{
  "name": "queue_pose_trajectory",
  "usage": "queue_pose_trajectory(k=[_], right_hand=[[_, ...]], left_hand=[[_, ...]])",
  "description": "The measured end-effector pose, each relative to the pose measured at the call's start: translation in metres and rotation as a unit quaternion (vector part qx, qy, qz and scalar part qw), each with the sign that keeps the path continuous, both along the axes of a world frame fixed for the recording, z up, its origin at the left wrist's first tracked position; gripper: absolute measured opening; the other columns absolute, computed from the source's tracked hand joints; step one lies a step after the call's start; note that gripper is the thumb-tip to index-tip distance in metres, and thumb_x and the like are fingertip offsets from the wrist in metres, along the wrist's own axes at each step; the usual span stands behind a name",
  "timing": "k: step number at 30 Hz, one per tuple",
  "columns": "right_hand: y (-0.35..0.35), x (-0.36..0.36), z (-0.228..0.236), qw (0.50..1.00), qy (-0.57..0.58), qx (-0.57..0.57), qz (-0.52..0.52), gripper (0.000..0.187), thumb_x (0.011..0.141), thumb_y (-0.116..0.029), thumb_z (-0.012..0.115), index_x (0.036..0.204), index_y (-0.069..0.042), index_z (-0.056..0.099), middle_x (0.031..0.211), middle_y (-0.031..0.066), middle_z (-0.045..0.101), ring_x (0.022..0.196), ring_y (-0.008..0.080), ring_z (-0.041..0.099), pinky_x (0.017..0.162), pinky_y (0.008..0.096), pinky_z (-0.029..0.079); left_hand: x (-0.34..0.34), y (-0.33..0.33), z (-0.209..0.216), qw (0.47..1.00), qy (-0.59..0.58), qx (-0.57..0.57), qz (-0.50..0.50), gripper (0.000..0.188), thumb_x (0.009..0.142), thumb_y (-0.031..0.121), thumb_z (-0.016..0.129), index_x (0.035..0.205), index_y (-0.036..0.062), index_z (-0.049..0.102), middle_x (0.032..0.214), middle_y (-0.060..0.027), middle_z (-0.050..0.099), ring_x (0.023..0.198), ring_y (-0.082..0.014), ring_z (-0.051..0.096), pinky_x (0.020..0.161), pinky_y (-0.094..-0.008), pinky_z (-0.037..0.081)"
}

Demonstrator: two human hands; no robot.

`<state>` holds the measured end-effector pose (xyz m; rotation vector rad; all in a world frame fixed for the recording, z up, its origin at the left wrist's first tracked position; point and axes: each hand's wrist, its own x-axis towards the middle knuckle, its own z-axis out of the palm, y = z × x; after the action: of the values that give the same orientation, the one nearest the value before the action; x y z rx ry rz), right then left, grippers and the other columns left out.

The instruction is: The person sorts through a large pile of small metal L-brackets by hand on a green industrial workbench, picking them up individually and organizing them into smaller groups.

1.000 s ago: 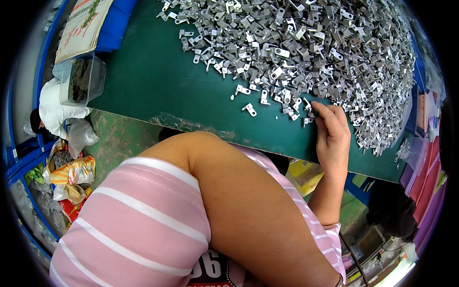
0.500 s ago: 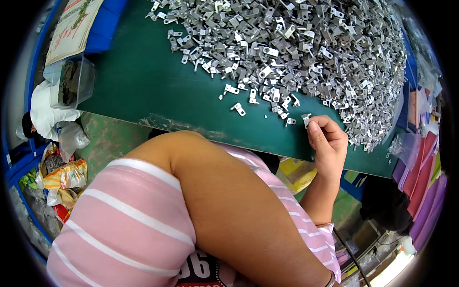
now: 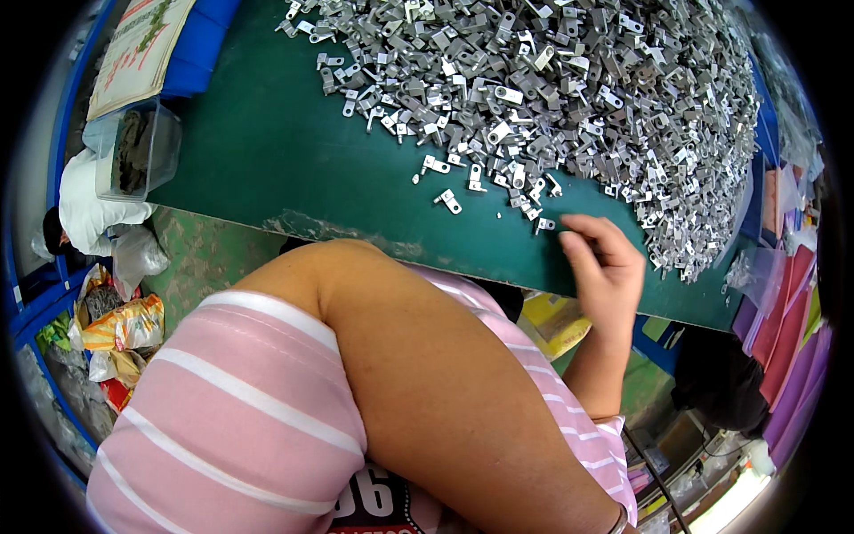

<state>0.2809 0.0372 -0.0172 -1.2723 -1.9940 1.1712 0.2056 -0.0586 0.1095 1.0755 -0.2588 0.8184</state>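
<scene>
My right hand hovers above the near edge of the green table, its fingers bent, thumb and forefinger slightly apart. Nothing shows between them. Just left of the fingertips lies a small silver metal bracket, with a flat tab and a round hole. Beyond the hand spreads a large heap of similar brackets. A few loose ones, such as a single bracket, lie left of the hand. My left arm is folded across the front, elbow toward the table; its hand is out of view.
At the far left are a clear plastic box and a blue bin with printed paper on it. Plastic bags sit on a blue rack below. Red and purple sheets hang at the right, near a black cloth.
The bracket pinched in my right hand no longer shows. The thumb and forefinger have parted and shifted slightly left, toward a bracket on the table. My left arm stays folded.
</scene>
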Motion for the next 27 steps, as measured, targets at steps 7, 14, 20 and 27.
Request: queue_pose_trajectory(k=[7,14,20,27], right_hand=[[-0.006,-0.017,-0.006,0.975,-0.108,0.193,0.020,0.012,0.076,0.000,0.068,0.087,0.000,0.063,0.073,0.0111,0.054,0.061,0.0222,0.053,0.056,0.0298,0.043],[-0.006,-0.004,0.003,0.991,0.078,-0.102,-0.047,0.005,0.082,-0.001,0.064,0.080,0.004,0.064,0.073,0.0013,0.056,0.061,0.0059,0.045,0.053,0.0196,0.033],[-0.003,0.005,0.003,0.933,0.243,-0.263,-0.034,0.005,0.083,-0.001,0.061,0.081,0.004,0.061,0.075,0.0034,0.054,0.055,0.0056,0.043,0.046,0.0187,0.030],[0.008,-0.004,0.001,0.901,0.329,-0.274,-0.065,0.019,0.082,-0.011,0.061,0.094,0.004,0.059,0.076,0.0098,0.059,0.051,0.0094,0.048,0.043,0.0193,0.035]], left_hand=[[0.000,0.000,0.000,1.000,0.001,0.010,0.006,0.012,0.081,0.008,0.055,0.083,-0.0015,0.061,0.085,-0.0097,0.060,0.077,-0.0191,0.058,0.067,-0.0334,0.049],[0.001,0.000,0.000,1.000,0.001,0.021,0.009,0.012,0.081,0.007,0.054,0.084,-0.0016,0.061,0.085,-0.0099,0.060,0.077,-0.0195,0.058,0.068,-0.0338,0.049],[0.004,-0.002,0.001,0.999,0.001,0.036,0.014,0.012,0.081,0.007,0.053,0.084,-0.0017,0.061,0.086,-0.0102,0.059,0.077,-0.0199,0.058,0.068,-0.0341,0.049],[0.002,-0.002,0.001,0.996,0.020,0.078,0.045,0.012,0.081,0.006,0.053,0.084,-0.0019,0.061,0.086,-0.0104,0.059,0.077,-0.0203,0.057,0.068,-0.0345,0.048]])
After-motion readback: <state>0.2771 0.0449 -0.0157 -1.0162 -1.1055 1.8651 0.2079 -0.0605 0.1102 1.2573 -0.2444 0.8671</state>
